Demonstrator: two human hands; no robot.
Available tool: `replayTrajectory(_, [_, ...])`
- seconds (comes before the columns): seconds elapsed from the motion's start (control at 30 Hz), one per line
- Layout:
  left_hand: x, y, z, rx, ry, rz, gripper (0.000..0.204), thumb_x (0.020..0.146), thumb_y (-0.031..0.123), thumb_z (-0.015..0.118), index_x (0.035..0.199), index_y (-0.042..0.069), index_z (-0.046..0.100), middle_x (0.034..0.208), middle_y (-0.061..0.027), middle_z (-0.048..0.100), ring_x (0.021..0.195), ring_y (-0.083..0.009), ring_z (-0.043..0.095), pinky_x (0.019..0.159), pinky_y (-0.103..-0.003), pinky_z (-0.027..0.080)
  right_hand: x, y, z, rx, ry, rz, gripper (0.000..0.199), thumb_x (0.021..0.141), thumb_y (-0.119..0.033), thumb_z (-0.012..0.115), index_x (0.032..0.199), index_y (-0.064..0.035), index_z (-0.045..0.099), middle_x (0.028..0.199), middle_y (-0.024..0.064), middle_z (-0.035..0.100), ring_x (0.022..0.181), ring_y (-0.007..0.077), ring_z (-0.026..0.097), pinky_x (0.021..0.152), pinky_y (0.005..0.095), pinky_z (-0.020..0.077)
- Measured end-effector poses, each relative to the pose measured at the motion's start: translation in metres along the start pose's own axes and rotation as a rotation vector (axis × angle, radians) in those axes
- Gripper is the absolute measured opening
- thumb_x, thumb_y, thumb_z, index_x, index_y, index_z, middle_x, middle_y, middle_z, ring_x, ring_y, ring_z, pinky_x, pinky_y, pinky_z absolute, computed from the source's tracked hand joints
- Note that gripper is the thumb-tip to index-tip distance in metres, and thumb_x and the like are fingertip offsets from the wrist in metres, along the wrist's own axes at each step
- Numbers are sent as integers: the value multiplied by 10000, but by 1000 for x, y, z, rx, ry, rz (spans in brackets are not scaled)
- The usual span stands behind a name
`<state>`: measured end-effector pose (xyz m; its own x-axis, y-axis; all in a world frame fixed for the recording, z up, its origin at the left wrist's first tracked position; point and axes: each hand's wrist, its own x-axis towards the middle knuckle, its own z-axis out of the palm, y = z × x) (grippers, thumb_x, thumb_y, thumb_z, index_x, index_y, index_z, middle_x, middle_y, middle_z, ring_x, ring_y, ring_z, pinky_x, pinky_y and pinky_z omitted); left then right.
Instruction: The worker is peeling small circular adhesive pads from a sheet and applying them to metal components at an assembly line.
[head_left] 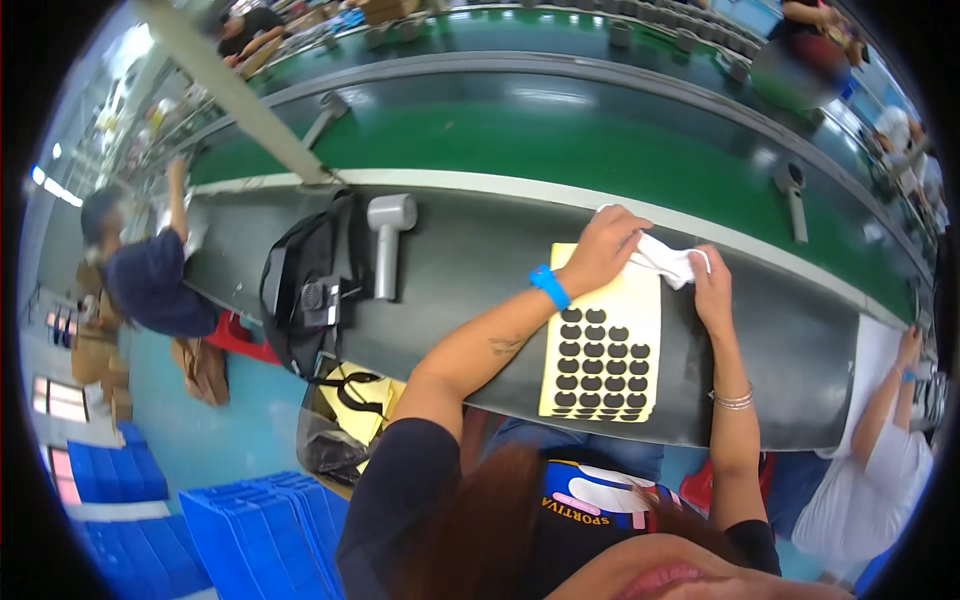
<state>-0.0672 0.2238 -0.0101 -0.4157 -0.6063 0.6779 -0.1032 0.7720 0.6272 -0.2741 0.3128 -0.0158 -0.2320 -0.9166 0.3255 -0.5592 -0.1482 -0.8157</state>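
Note:
A crumpled white cloth [662, 259] is stretched between my two hands, above the far end of a sticker sheet. My left hand [606, 248], with a blue band at its wrist, is closed on the cloth's left part. Pinched in the fingers of my right hand [712, 288] is its other end, where a thin white edge loops up. Under my left hand lies the pale yellow sheet [650, 318] with rows of black rounded stickers; its upper left part bears none. The cloth's exact kind is not clear.
Left on the dark bench [465, 240] stand a grey hair dryer [388, 245] and a black backpack [300, 260]. Beyond a pale rail runs a green conveyor [560, 135] carrying hair dryers [793, 200]. Co-workers sit at both sides. Blue crates [265, 530] stand lower left.

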Motion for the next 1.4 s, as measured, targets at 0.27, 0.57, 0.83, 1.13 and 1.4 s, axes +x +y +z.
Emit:
replayTrajectory(0.27, [1, -4, 14, -52, -42, 80, 105, 832, 33, 575, 896, 20, 658, 872, -125, 589, 884, -317, 552, 791, -415, 439, -5, 2, -6, 118, 94, 11, 194, 960, -193, 537, 922, -5, 566, 824, 49, 575, 780, 103, 506, 718, 264, 436])
replayTrajectory(0.57, [-1, -6, -1, 91, -163, 82, 119, 845, 63, 599, 933, 18, 665, 918, -146, 632, 889, -331, 596, 790, -401, 470, -3, -7, 8, 81, 48, 31, 164, 778, -129, 730, 858, -12, 648, 792, 61, 663, 748, 89, 597, 683, 248, 473])
replayTrajectory(0.83, [3, 3, 3, 89, -256, 83, 126, 850, 25, 580, 958, 13, 645, 933, -130, 611, 905, -310, 578, 797, -379, 456, -1, -7, 6, 241, -48, 94, 259, 838, -263, 702, 759, -20, 666, 596, 41, 599, 546, 77, 521, 512, 266, 407])
replayTrajectory(1.13, [4, 10, -3, 76, -317, -1, 146, 841, -4, 582, 971, 7, 647, 948, -138, 605, 915, -312, 574, 810, -379, 451, 1, -4, 9, 51, -13, -36, 275, 887, -287, 635, 758, -44, 653, 644, 104, 605, 539, 197, 550, 542, 310, 421])
replayTrajectory(1.4, [9, 19, -6, 68, -274, -98, 163, 852, -6, 562, 999, -24, 630, 980, -139, 617, 922, -278, 600, 830, -359, 465, 0, -6, 10, 22, 54, -120, 380, 899, -338, 606, 674, -32, 587, 566, 129, 530, 517, 282, 508, 560, 372, 412])
